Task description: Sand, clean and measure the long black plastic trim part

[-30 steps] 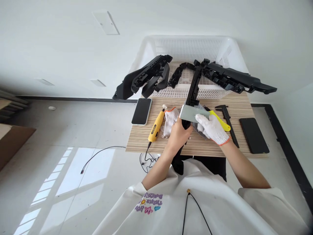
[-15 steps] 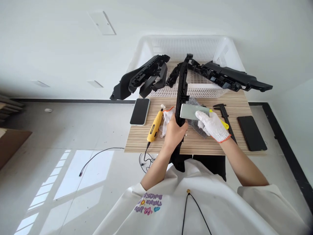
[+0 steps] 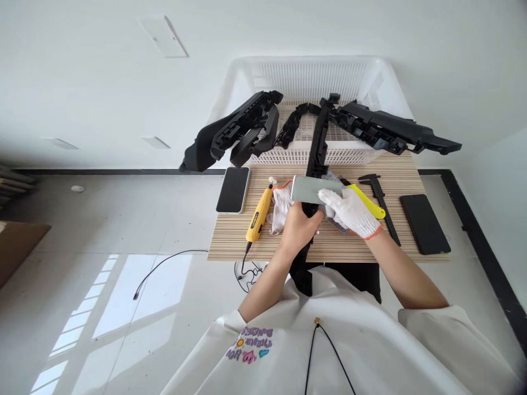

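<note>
My bare left hand (image 3: 301, 226) is closed around the lower half of a long black plastic trim piece (image 3: 318, 140). The piece slants from the basket's front down to my lap. In a white knitted glove with an orange cuff, my right hand (image 3: 352, 213) grips a flat, pale grey-green rectangular pad (image 3: 308, 190). That pad lies across the trim piece just above my left hand; whether they touch, I cannot tell. Beside the gloved hand, a yellow-handled tool (image 3: 368, 202) rests on the table, partly hidden. Grey material (image 3: 331, 175) shows beneath the pad.
A white basket (image 3: 308, 155) at the back holds several black plastic parts (image 3: 387, 123), some jutting over its sides. On the striped table (image 3: 242, 249) lie a yellow rotary tool (image 3: 259, 215), another glove (image 3: 282, 208), a caliper (image 3: 382, 206) and two phones (image 3: 233, 190) (image 3: 425, 224).
The pad and my gloved hand have moved left across the black trim piece. The trim piece's upper end has swung right, and my left hand has shifted slightly right and down.
</note>
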The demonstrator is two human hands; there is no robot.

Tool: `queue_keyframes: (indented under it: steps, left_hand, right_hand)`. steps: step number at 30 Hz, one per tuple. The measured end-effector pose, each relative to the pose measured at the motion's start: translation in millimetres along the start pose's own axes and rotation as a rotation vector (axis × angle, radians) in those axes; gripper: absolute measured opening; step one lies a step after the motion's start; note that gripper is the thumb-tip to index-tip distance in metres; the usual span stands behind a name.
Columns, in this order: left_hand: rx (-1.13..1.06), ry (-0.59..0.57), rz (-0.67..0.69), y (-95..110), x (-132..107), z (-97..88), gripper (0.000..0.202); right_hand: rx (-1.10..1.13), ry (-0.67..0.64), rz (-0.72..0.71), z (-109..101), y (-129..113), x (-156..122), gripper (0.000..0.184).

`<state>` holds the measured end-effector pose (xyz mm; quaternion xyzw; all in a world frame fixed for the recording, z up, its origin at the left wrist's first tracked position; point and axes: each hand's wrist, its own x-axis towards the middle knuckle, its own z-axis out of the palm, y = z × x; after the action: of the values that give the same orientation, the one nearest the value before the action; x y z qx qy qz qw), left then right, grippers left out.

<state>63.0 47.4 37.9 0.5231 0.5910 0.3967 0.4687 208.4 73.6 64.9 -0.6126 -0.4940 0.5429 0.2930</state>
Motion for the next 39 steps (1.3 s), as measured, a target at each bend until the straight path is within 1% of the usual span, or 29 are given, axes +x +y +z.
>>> queue_keyframes:
  steps: [3, 5, 7, 10, 11, 13, 16, 19, 21, 24, 27, 29, 31, 34, 37, 39]
  left_hand:
    - [-0.008, 0.054, -0.001, 4, 2, -6.3, 0.009]
    - [0.02, 0.055, -0.007, 5, 4, -6.8, 0.01]
    - [0.047, 0.025, -0.018, 5, 4, -3.2, 0.013]
    - [0.035, -0.04, -0.023, 2, 5, 3.6, 0.014]
    - [0.014, -0.051, -0.02, 1, 5, 4.8, 0.014]
    - [-0.03, -0.054, -0.013, -1, 6, 4.7, 0.013]
    - [-0.09, -0.02, -0.018, -3, 8, 1.4, 0.01]
    - [-0.176, -0.001, -0.034, -2, 9, -0.5, 0.016]
    - [-0.217, -0.006, -0.04, 1, 11, -0.5, 0.018]
    - [-0.198, -0.005, -0.023, 7, 12, -0.3, 0.012]
    - [-0.145, 0.014, 0.009, 9, 14, 0.3, 0.014]
    - [-0.116, 0.023, 0.033, 6, 14, 1.4, 0.014]
    - [-0.097, 0.011, 0.049, 3, 14, 3.2, 0.015]
    - [-0.104, -0.003, 0.055, 1, 14, 6.0, 0.013]
    - [-0.105, 0.003, 0.053, 3, 14, 7.2, 0.015]
    - [-0.093, -0.005, 0.044, 5, 14, 6.6, 0.016]
  right_hand:
    - [-0.022, 0.034, 0.054, -8, 2, 2, 0.054]
    - [-0.021, 0.034, 0.072, -7, 3, 3, 0.055]
    - [0.021, 0.043, 0.025, 0, 1, 4, 0.051]
    - [0.114, 0.07, -0.091, 11, -7, 6, 0.035]
    - [0.116, 0.066, -0.089, 11, -10, 6, 0.033]
    - [0.056, 0.022, -0.014, 7, -13, 5, 0.038]
    - [-0.029, -0.038, 0.105, -8, -10, 5, 0.048]
    - [-0.047, -0.055, 0.133, -19, -3, 5, 0.052]
    - [-0.05, -0.052, 0.138, -19, -1, 5, 0.054]
    - [-0.056, -0.02, 0.118, -10, -6, 6, 0.054]
    - [-0.027, 0.013, 0.081, 1, -12, 7, 0.05]
    - [0.024, 0.029, 0.014, 6, -16, 10, 0.046]
    - [0.029, 0.047, -0.093, 8, -19, 13, 0.042]
    - [-0.108, 0.078, -0.209, 8, -24, 17, 0.042]
    - [-0.219, 0.151, -0.189, 7, -27, 19, 0.047]
    - [-0.219, 0.193, -0.176, 9, -26, 19, 0.05]
